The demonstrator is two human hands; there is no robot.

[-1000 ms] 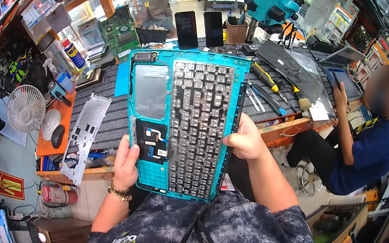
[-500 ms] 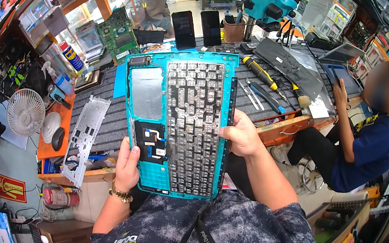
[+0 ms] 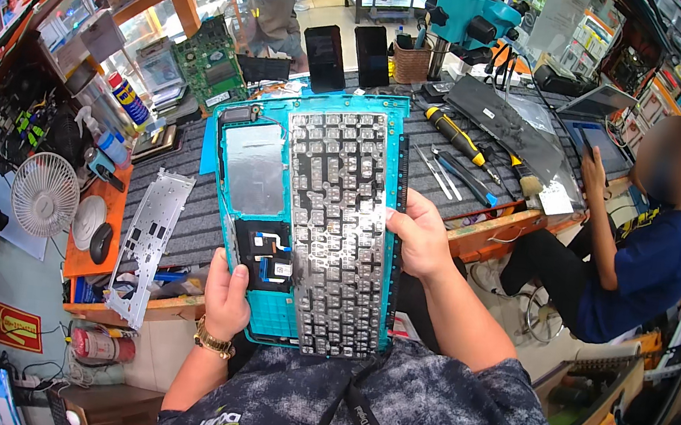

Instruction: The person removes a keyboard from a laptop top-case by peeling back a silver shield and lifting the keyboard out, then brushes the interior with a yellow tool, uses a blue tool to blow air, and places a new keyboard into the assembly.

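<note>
I hold a teal laptop top case [image 3: 236, 126] upright in front of me, its inner side facing me. A grey keyboard back [image 3: 336, 229] fills its right half, with a silver foil patch [image 3: 253, 168] and a small black board [image 3: 264, 254] on its left half. My left hand [image 3: 226, 296] grips the case's lower left edge, thumb over the black board. My right hand [image 3: 418, 240] holds the right edge, fingers curled against the keyboard's side.
The grey ribbed bench [image 3: 186, 209] carries a silver metal bracket [image 3: 146, 238], a yellow-handled screwdriver [image 3: 454, 135], tweezers [image 3: 441, 170], two dark phones [image 3: 348, 54] and a green circuit board [image 3: 209, 66]. A small white fan [image 3: 45, 192] stands left. A seated person in blue [image 3: 635, 260] is at right.
The case has shifted slightly lower and left in view, and my right hand has slid a little along its right edge. My left hand keeps its grip.
</note>
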